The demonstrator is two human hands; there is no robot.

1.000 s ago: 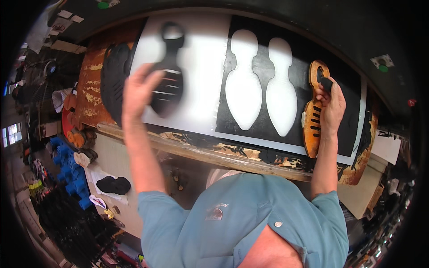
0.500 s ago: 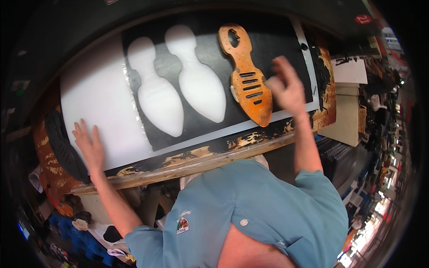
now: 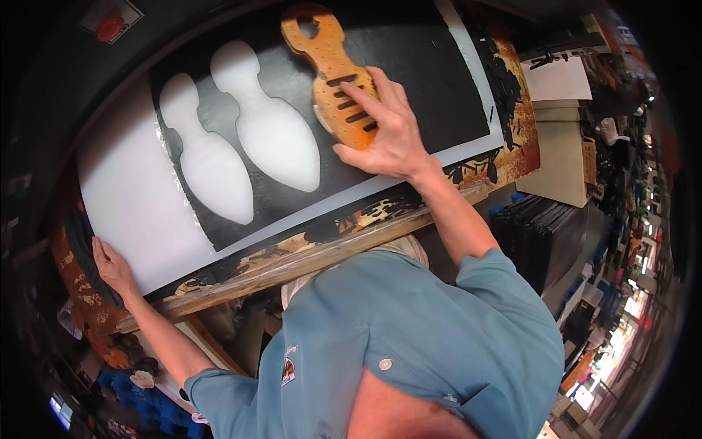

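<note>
My right hand (image 3: pixel 387 139) grips the lower part of an orange cutting die (image 3: pixel 333 55). Its fingers lie over the die's slots and side, with the thumb near the tapered lower end. The die has a ring-shaped top and rests on a black sheet (image 3: pixel 431 95), right of two long cut-outs. White shows through the left cut-out (image 3: pixel 212 172) and the right cut-out (image 3: pixel 278 143). At the near left corner of the white board (image 3: pixel 124 168) under the sheet, my left hand (image 3: pixel 113 269) rests at the edge, fingers extended.
A wooden rail (image 3: pixel 307 256) runs along the bench's near side. Black scraps (image 3: pixel 504 95) lie beyond the board's right end, and dark pieces (image 3: pixel 80 227) lie past its left end. Below right stands a stack of black sheets (image 3: pixel 541 234). A red button (image 3: pixel 110 29) is at upper left.
My right hand has come down onto the die, which now sits farther from the near edge and closer to the right cut-out. My left hand has shifted to the board's left edge. The view has shifted.
</note>
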